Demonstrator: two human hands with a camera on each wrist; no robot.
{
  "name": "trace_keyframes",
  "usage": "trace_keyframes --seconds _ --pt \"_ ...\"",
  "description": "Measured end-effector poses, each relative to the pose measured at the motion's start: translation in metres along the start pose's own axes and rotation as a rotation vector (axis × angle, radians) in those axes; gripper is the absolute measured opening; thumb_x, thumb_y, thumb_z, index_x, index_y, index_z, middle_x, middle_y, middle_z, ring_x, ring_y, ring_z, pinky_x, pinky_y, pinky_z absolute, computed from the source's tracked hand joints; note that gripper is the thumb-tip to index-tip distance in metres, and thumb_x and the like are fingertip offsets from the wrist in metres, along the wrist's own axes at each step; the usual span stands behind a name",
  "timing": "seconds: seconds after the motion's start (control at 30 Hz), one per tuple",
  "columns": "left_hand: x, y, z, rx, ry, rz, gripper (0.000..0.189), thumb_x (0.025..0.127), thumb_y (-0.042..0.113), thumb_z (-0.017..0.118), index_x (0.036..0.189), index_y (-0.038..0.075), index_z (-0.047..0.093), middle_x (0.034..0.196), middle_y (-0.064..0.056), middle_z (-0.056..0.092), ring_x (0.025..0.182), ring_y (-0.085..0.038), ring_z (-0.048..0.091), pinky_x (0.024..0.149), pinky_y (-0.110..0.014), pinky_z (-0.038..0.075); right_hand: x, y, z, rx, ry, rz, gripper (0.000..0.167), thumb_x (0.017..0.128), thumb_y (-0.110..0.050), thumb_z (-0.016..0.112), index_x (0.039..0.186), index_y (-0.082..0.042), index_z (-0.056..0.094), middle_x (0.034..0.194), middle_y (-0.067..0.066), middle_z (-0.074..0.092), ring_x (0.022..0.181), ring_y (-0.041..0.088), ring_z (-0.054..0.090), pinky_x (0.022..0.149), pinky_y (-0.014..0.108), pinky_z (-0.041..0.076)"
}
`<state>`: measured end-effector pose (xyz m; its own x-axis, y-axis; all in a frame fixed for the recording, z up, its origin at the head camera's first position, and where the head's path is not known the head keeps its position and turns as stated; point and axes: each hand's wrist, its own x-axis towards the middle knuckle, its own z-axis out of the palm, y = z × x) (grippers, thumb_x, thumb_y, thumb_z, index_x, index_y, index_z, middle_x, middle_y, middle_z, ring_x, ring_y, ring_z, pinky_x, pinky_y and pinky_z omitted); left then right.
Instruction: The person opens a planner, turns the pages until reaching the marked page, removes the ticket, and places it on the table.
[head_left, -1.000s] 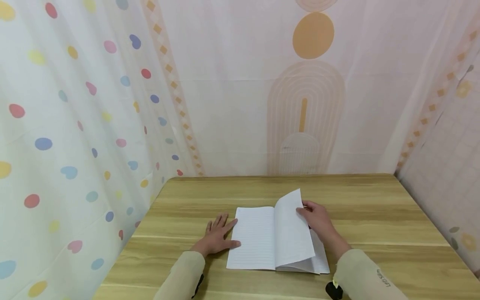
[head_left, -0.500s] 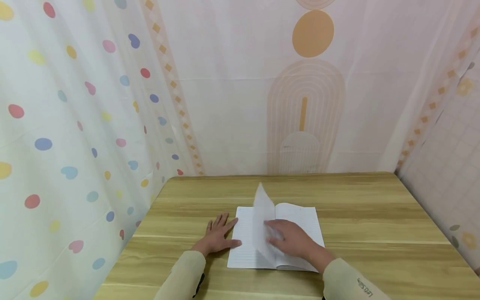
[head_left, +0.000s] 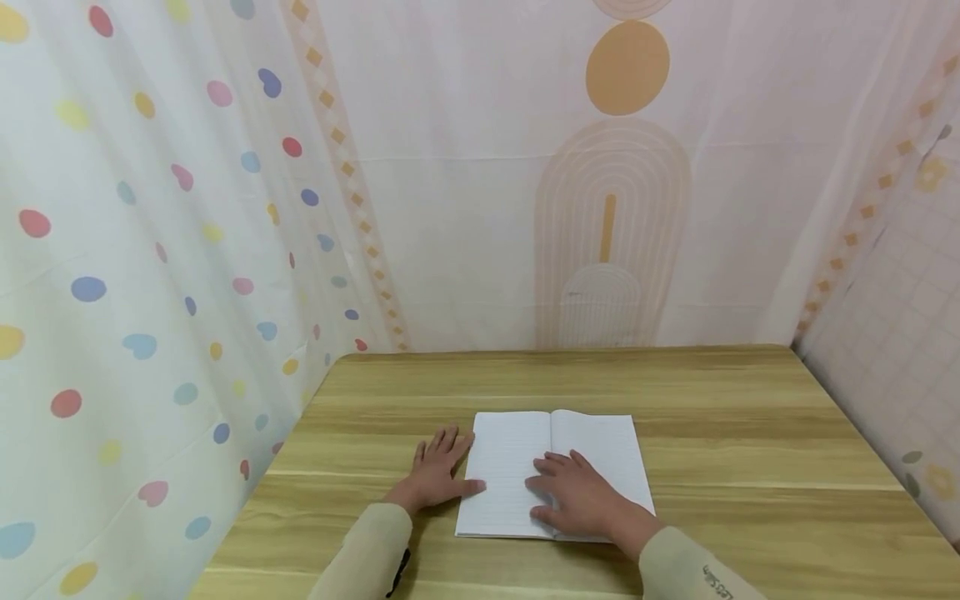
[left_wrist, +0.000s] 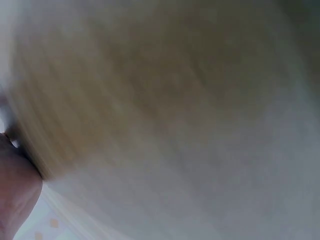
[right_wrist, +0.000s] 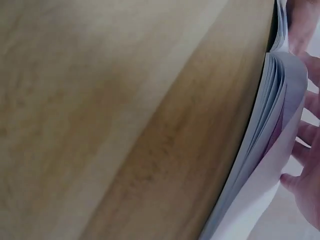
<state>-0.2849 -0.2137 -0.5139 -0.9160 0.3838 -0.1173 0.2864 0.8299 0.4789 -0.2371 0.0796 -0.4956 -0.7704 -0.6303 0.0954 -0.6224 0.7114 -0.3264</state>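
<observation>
A white lined notebook (head_left: pixel 510 446) lies spread at its middle on the table, its left page flat and its right page bulging slightly near the fold. My left hand (head_left: pixel 432 481) rests beside its left edge with fingers spread, the thumb over the page margin. Over the centre fold, my right hand (head_left: pixel 576 497) touches the pages with its fingers extended and apart. In the right wrist view the notebook's stacked leaves (right_wrist: pixel 270 100) show edge-on below that hand's fingers (right_wrist: pixel 311 172), with a purplish patch among them. The left wrist view is mostly blurred.
The wood-grain table (head_left: pixel 720 433) extends around the notebook on all sides. A dotted curtain (head_left: pixel 187 250) hangs at the left, and a pale patterned curtain (head_left: pixel 465 208) stands behind the table's far edge.
My right hand has turned a leaf from the right side over to the left, moving leftward from the right edge to the fold, and has let it go. The left hand stays put.
</observation>
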Motion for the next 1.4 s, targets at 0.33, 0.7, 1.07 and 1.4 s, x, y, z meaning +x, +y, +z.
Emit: trace_keyframes --seconds 0.33,0.7,1.07,1.4 --pt "-0.001 -0.001 0.0 0.017 -0.033 0.006 0.089 0.088 0.06 0.065 0.157 0.016 0.032 0.163 -0.023 0.008 0.149 -0.042 -0.001 0.113 -0.066 -0.005 -0.016 0.048 -0.008 0.072 0.168 0.284 0.047 0.1 -0.028 0.057 0.134 0.005 0.057 0.143 0.031 0.046 0.136 0.047 0.038 0.111 0.06 0.027" --pt "0.0 -0.002 0.0 0.031 -0.05 -0.002 0.089 0.088 0.061 0.064 0.158 0.017 0.03 0.163 -0.023 0.007 0.149 -0.042 -0.002 0.113 -0.065 -0.006 -0.033 0.093 -0.023 0.084 0.061 0.521 0.095 0.089 -0.063 0.061 0.15 0.005 0.036 0.151 0.041 0.021 0.139 0.058 0.016 0.107 0.073 0.014" --pt "0.0 -0.003 0.001 0.039 -0.046 -0.003 0.088 0.088 0.061 0.064 0.158 0.018 0.03 0.163 -0.022 0.007 0.15 -0.042 -0.001 0.113 -0.065 -0.006 -0.033 0.095 -0.029 0.086 0.026 0.546 0.103 0.085 -0.068 0.061 0.152 0.005 0.032 0.152 0.042 0.017 0.139 0.059 0.015 0.107 0.074 0.013" --pt "0.0 -0.003 0.002 0.039 -0.042 -0.002 0.088 0.088 0.061 0.065 0.157 0.017 0.031 0.163 -0.023 0.009 0.15 -0.042 0.0 0.113 -0.066 -0.005 -0.034 0.096 -0.026 0.079 0.034 0.529 0.098 0.086 -0.069 0.06 0.151 0.0 0.037 0.152 0.042 0.017 0.139 0.06 0.015 0.106 0.074 0.013"
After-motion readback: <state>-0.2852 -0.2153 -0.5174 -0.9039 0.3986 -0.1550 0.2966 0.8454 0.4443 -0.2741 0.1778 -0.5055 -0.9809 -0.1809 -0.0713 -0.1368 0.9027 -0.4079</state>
